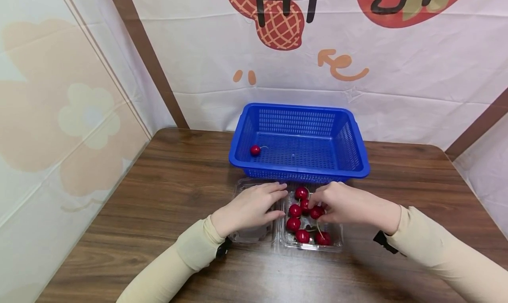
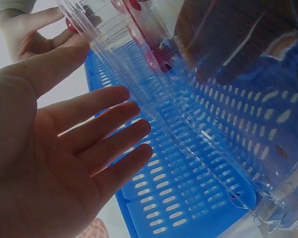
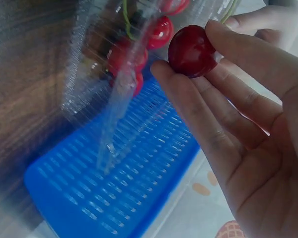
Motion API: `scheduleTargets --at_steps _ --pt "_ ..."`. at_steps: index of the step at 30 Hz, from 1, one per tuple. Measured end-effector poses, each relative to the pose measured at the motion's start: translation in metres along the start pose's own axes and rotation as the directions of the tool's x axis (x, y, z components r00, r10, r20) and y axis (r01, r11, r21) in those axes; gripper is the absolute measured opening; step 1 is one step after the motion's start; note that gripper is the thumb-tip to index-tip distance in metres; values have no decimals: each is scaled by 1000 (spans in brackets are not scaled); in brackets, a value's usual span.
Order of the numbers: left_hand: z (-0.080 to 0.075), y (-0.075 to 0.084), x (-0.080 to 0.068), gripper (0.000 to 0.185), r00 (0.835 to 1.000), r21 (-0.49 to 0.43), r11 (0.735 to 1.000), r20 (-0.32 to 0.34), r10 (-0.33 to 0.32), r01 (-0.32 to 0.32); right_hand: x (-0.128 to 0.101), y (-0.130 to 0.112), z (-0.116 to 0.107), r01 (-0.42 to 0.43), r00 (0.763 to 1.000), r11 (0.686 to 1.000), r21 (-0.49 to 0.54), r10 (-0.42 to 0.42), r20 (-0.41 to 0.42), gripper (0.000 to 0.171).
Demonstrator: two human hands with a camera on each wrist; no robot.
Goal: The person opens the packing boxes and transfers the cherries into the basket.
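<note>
Mid-transfer, by the look of it. Left hand [image 1: 249, 208] flat, fingers straight, resting on open lid [image 1: 254, 232] of clear clamshell [image 1: 309, 245]. Right hand [image 1: 349, 204] at 3 o'clock of it, pinching a cherry [image 3: 191, 51] betw. thumb & fingertips over the tray. Blue basket [image 1: 299, 140] at 12, one cherry in it [image 1: 255, 150]. Next, prob.: lift clear, carry fwd to 12, release over basket w/o dragging tray.

Left hand [image 2: 44, 163] fingers [image 2: 109, 131] touch clear container [image 2: 198, 114]
</note>
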State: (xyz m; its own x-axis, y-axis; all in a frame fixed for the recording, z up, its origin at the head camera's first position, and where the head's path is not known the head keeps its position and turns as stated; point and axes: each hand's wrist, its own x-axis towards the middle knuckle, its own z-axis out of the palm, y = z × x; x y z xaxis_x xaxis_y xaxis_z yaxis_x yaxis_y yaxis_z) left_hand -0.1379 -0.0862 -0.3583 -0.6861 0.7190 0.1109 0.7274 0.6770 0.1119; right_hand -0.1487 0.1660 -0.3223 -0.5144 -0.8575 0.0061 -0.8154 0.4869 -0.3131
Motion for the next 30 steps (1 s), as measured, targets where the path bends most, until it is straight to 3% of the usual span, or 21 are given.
scheduleTargets --at_steps 13,30 --pt "0 1 -1 50 1000 -6 1000 -14 4 -4 9 -8 -23 26 998 998 -51 -29 -55 21" --pt "-1 1 -3 50 999 6 1000 -33 19 -19 31 -14 -45 31 998 1000 3 -31 -53 21"
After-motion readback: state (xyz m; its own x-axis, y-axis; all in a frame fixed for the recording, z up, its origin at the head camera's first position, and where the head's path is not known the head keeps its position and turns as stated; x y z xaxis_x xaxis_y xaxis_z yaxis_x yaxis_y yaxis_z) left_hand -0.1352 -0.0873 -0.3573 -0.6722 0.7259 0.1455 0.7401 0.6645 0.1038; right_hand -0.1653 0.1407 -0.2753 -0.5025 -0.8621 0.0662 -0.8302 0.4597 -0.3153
